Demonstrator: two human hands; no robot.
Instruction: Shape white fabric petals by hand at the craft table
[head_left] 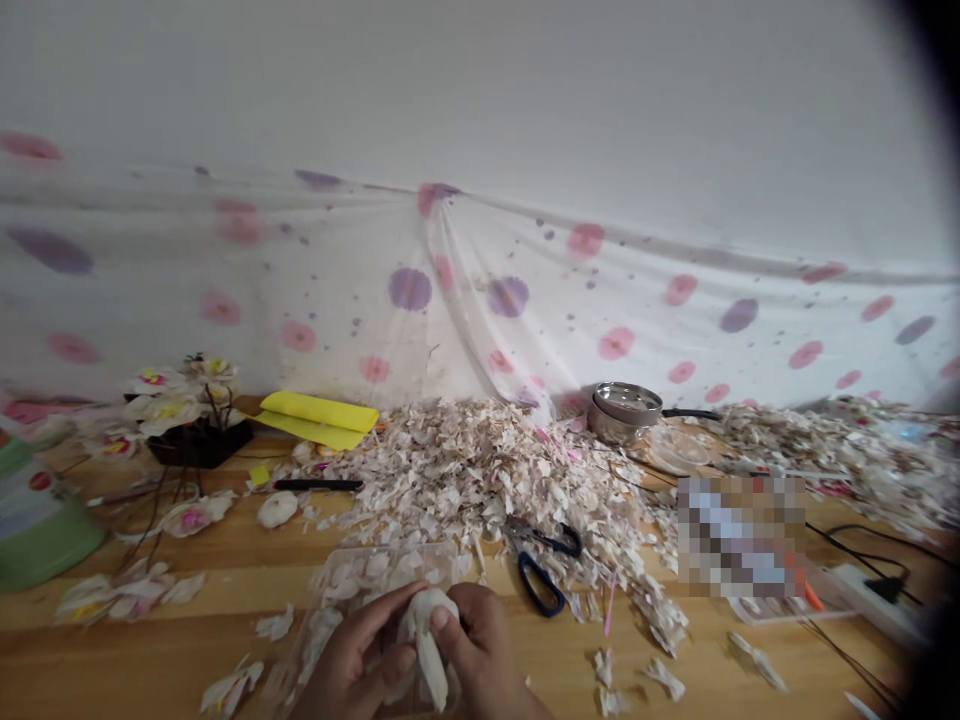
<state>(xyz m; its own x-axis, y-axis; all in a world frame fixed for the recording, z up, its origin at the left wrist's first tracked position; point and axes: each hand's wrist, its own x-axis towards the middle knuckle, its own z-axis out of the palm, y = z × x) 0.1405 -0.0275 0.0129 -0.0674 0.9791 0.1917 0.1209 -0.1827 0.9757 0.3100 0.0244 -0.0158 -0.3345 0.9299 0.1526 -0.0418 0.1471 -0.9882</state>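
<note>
Pinching white petal (pixel 433 640) between left hand (pixel 358 660), right hand (pixel 480 645), near table edge (pixel 150 680)

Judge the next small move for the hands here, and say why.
Probably pressing the loose petal into place against the white flower. Both hands, left and right, pinch that flower over the clear box of petals, and one petal hangs down free between the fingers. The scissors lie apart, untouched.

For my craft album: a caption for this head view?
Both hands hold a white fabric petal beside blue-handled scissors and a scrap heap.
</note>
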